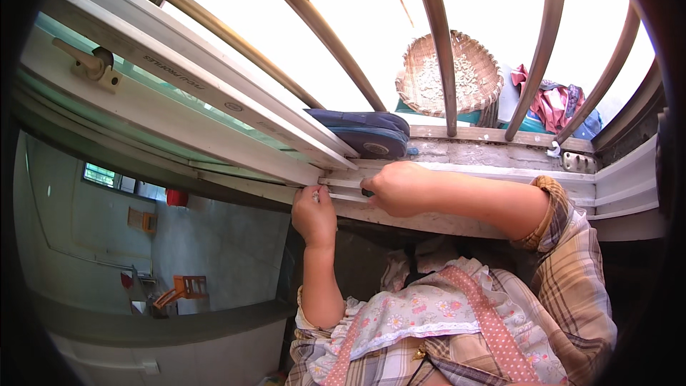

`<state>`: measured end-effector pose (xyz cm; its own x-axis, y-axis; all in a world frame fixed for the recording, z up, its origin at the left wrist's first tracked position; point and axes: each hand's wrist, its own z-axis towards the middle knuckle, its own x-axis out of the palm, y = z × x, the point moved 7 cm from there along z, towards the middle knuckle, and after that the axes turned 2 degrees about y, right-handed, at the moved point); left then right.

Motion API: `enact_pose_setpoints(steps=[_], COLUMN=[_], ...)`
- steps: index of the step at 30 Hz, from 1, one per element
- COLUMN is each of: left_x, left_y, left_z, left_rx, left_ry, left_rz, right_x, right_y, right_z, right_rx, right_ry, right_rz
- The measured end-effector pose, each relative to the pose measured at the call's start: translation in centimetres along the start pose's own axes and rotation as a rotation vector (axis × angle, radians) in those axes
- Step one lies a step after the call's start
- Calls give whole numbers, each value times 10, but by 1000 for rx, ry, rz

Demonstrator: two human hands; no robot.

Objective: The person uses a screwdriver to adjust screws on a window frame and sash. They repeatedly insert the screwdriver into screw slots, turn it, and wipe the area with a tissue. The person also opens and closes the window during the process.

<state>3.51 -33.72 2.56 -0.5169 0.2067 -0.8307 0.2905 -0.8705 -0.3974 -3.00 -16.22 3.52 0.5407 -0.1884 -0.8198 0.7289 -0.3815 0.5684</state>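
Curled nearly closed, the left hand [313, 220] pinches a small whitish scrap [316, 196], its material unclear, at the near edge of the window track [345, 187]. Just right of it, the right hand [401, 189] bends around a small dark thing [366, 190], too hidden to name, over the same track, whose smooth white ridges run between and beneath both hands. Just beyond them a dark-blue pouch [368, 134] with rounded corners lies by the rough, worn sill [471, 151]. Farther out, past round metal bars [441, 43], a shallow woven basket [407, 86] holds many small pale pieces [464, 75]; crumpled pink cloth [549, 106] lies to its right. Nearer than the hands hangs a frilled floral apron [421, 314].
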Motion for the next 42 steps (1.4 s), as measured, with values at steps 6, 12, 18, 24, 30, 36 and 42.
enact_pose_setpoints(steps=[6, 12, 18, 24, 30, 36, 42], left_x=[4, 7, 7, -13, -12, -7, -28], left_y=[4, 28, 50, 6, -3, 7, -5], left_z=[4, 6, 1, -5, 2, 3, 5], left_rx=[-42, -105, -199, -10, -21, 4, 89], left_ry=[-26, -52, -23, -79, -71, -108, -266], left_rz=[-31, -326, -476, -94, 41, -82, -217], right_x=[-2, -8, -21, -5, 3, 0, -16], right_y=[-2, -5, -1, -3, -1, 2, 11], right_z=[-7, -21, -34, -11, 0, -13, -29], right_rx=[-45, -53, 8, 56, 41, -25, -36], right_ry=[-95, -152, -59, 38, -32, -190, -275], right_rz=[16, 86, 43, -13, -9, 45, 38])
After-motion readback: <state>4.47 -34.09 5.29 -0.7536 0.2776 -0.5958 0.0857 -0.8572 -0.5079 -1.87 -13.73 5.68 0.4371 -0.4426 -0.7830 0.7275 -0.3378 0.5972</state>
